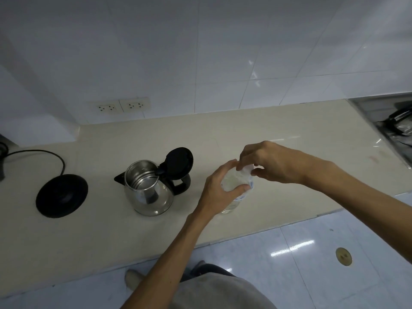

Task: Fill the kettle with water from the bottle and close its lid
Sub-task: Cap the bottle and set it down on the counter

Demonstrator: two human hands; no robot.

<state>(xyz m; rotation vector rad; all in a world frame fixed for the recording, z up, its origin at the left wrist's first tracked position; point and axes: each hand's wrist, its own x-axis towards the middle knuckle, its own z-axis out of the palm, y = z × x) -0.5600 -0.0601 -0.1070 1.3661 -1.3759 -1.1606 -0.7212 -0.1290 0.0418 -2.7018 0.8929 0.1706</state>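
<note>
A steel kettle (148, 192) stands on the beige counter (111, 230) with its black lid (179, 162) hinged up and its inside visibly bare metal. To its right stands a clear plastic water bottle (234, 182), upright on the counter. My left hand (220, 189) is wrapped around the bottle's upper body. My right hand (267, 162) pinches the white cap (246, 169) at the bottle's top with its fingertips. The bottle's lower part shows below my left hand.
The kettle's round black base (62, 195) lies left of the kettle, its cord (44, 153) running off to the left edge. Two wall sockets (121, 105) sit on the tiled wall behind. A sink area (392, 126) is at the far right. The counter's front edge runs below my arms.
</note>
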